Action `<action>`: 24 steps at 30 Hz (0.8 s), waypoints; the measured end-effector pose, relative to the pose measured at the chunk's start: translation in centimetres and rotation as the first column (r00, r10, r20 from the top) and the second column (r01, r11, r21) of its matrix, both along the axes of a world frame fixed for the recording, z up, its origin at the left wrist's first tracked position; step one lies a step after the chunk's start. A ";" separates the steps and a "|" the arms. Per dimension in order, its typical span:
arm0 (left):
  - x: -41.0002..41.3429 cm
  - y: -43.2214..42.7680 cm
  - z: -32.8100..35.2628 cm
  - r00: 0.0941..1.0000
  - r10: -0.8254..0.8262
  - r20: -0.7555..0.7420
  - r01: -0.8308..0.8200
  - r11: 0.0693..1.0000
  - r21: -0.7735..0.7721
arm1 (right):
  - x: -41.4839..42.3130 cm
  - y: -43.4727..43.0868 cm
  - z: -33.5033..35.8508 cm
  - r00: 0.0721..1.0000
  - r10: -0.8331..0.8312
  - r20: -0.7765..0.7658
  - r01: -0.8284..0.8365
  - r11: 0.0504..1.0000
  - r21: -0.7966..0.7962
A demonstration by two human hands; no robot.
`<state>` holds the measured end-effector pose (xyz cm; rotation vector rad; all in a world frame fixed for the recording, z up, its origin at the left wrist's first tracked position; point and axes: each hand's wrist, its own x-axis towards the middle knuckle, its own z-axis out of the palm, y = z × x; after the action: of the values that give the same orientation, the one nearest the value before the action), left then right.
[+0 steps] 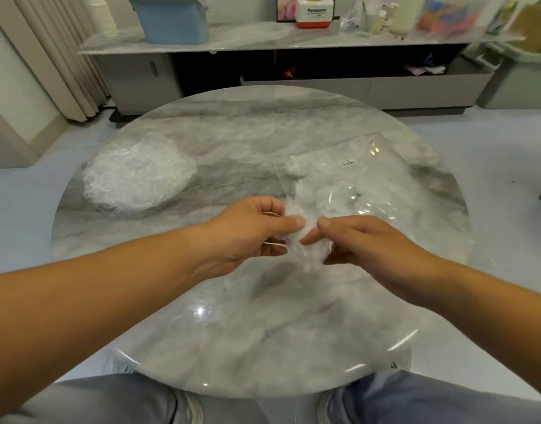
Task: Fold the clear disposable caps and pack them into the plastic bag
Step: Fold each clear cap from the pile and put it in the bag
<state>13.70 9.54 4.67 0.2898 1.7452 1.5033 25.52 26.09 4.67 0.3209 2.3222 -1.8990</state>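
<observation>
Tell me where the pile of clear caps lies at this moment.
In the head view, the pile of caps lies on the left side of the round table, opposite the plastic bag.

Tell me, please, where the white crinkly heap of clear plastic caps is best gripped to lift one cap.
Pinch the top layer of the heap of caps near its right edge, from above, once the crumpled cap is set down: the mound is low, domed and loose, so one should peel off.

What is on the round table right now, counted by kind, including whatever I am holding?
Pile of loose caps: 1
Plastic bag: 1
Cap held by left hand and right hand: 1
Total: 3
</observation>
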 end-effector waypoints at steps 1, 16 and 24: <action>0.3 1.1 0.2 1.000 0.008 -0.005 -0.008 1.000 0.019 | 0.2 1.0 0.3 0.999 -0.047 -0.024 0.047 0.999 0.010; 3.8 7.6 -4.8 0.032 -0.843 -0.538 0.302 0.521 -0.798 | 5.3 14.7 -2.9 0.982 -0.066 0.177 0.039 0.987 0.154; 3.4 8.1 -5.1 -0.033 -0.789 -0.614 0.302 0.578 -0.758 | 4.6 14.3 -4.8 0.957 -0.114 0.266 0.141 0.986 -0.085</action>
<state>17.14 17.64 -0.39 1.8263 2.2386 0.0611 30.09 40.41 -0.14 0.6807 2.0703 -1.8924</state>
